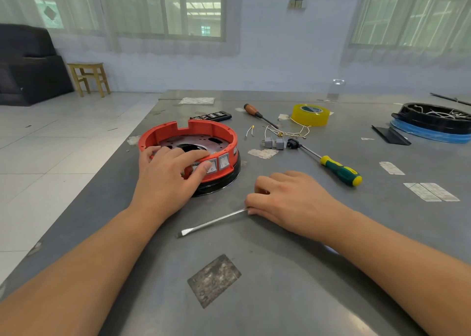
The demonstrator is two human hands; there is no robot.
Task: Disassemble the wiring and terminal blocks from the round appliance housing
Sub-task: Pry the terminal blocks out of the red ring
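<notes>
A round red housing (163,133) on a black base sits on the grey table (280,272). My left hand (168,177) rests over its near rim, the thumb pressing one of two white rocker switches (223,161). My right hand (290,198) lies on the table to the right of the housing, its curled fingers gripping the handle of a flat-blade screwdriver (211,223) whose shaft points left. Loose white wires (285,131) and two grey terminal blocks (274,142) lie behind on the table.
A green-and-yellow screwdriver (339,170), a wooden-handled screwdriver (257,114), a yellow tape roll (309,115) and a bit set (211,116) lie farther back. A second black housing on a blue base (433,124) stands at the far right. The table's left edge drops to the tiled floor.
</notes>
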